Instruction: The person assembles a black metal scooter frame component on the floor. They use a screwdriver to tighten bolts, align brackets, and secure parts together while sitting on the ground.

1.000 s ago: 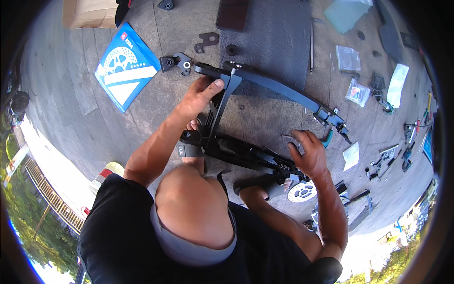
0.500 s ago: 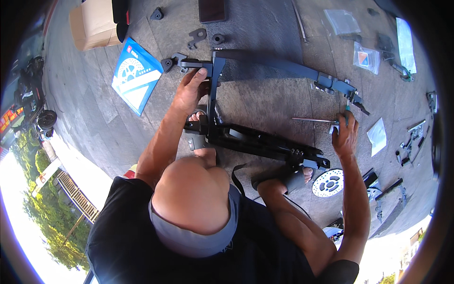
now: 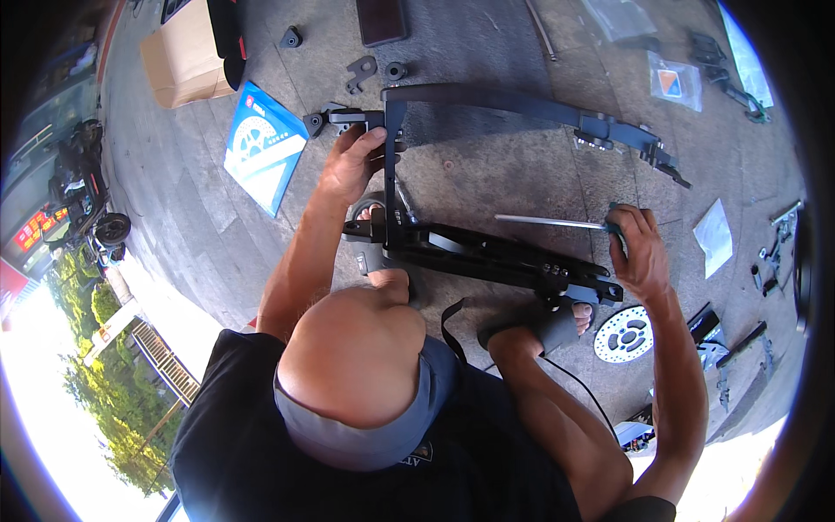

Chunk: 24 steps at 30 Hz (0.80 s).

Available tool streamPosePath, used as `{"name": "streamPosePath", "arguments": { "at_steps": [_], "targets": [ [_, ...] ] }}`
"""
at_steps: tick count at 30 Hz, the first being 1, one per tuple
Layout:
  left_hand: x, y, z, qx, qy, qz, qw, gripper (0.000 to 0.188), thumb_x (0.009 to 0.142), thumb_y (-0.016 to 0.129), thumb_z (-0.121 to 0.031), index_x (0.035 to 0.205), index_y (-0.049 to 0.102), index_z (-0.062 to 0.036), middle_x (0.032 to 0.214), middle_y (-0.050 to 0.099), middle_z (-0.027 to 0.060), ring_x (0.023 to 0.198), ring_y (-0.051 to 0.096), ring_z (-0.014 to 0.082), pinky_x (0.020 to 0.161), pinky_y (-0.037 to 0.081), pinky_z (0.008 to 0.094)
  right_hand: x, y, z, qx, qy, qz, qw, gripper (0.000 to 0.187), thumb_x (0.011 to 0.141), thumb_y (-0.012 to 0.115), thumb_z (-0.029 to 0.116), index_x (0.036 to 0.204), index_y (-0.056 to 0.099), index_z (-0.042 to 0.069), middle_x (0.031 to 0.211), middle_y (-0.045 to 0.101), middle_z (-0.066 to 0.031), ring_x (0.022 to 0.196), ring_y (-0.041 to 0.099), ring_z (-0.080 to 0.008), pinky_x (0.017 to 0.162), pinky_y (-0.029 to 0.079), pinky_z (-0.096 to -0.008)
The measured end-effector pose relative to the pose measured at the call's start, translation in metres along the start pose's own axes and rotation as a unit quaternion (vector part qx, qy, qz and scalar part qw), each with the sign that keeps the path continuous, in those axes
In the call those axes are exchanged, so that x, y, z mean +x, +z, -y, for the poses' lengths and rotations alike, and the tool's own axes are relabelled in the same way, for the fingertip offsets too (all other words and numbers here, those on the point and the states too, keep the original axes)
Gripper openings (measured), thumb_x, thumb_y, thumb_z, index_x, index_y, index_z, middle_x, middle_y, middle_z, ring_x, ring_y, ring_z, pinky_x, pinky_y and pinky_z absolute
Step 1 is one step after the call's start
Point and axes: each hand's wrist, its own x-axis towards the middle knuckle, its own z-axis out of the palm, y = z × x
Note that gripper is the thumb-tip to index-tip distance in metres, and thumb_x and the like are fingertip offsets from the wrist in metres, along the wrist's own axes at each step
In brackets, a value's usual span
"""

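1. Left hand (image 3: 351,165): thumb and fingers clamped on black frame (image 3: 390,193), upper-left corner.
2. Right hand (image 3: 642,250): fingers closed round handle of long-shafted tool (image 3: 548,221), shaft pointing left.
3. Frame: ahead of bent knee (image 3: 352,365).

The left forearm (image 3: 300,248) reaches forward, the left hand (image 3: 350,167) clasping, thumb (image 3: 374,136) pointing right, its hidden side hard to make out. The right forearm (image 3: 681,361) slants forward, the right hand (image 3: 644,259) curled, fingers (image 3: 635,219) bent.
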Motion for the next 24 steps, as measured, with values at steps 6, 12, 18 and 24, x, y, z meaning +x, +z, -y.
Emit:
{"name": "streamPosePath", "arguments": {
  "at_steps": [6, 12, 18, 24],
  "targets": [
    [-0.001, 0.002, 0.008, -0.039, -0.002, -0.024, 0.999, 0.044, 0.085, 0.069, -0.022, 0.118, 0.05, -0.0002, 0.101, 0.062, 0.011, 0.092, 0.064, 0.0251, 0.081, 0.052, 0.0374, 0.047, 0.002, 0.043, 0.19, 0.015, 0.047, 0.981, 0.021, 0.084, 0.064, 0.013, 0.101, 0.058, 0.004, 0.087, 0.061, -0.0188, 0.08, 0.06, -0.0383, 0.072, 0.048, -0.0433],
    [0.002, 0.0, 0.013, -0.044, 0.011, -0.027, 0.999, 0.04, 0.085, 0.07, -0.024, 0.115, 0.054, -0.0023, 0.098, 0.063, 0.0081, 0.088, 0.065, 0.024, 0.075, 0.053, 0.0369, 0.078, 0.038, 0.044, 0.314, 0.046, -0.041, 0.947, 0.03, 0.087, 0.067, 0.028, 0.079, 0.057, 0.001, 0.064, 0.05, -0.0096, 0.059, 0.048, -0.0205, 0.059, 0.042, -0.0359],
    [0.004, 0.02, 0.021, -0.021, 0.027, -0.112, 0.993, 0.043, 0.086, 0.069, -0.036, 0.113, 0.055, -0.0057, 0.093, 0.065, 0.0065, 0.078, 0.065, 0.0211, 0.065, 0.052, 0.0324, 0.088, 0.086, 0.043, 0.515, 0.238, -0.039, 0.822, 0.038, 0.092, 0.061, 0.04, 0.073, 0.054, 0.008, 0.06, 0.045, 0.0032, 0.053, 0.04, -0.0089, 0.049, 0.035, -0.0274],
    [0.009, 0.029, 0.028, 0.04, 0.053, -0.188, 0.98, 0.039, 0.081, 0.075, -0.035, 0.104, 0.058, -0.009, 0.083, 0.063, 0.0023, 0.065, 0.059, 0.0121, 0.054, 0.047, 0.0267, 0.1, 0.116, 0.042, 0.749, 0.317, 0.025, 0.581, 0.035, 0.087, 0.067, 0.042, 0.08, 0.049, 0.013, 0.062, 0.044, 0.0035, 0.053, 0.041, -0.0083, 0.048, 0.035, -0.0268]
  ]
}}
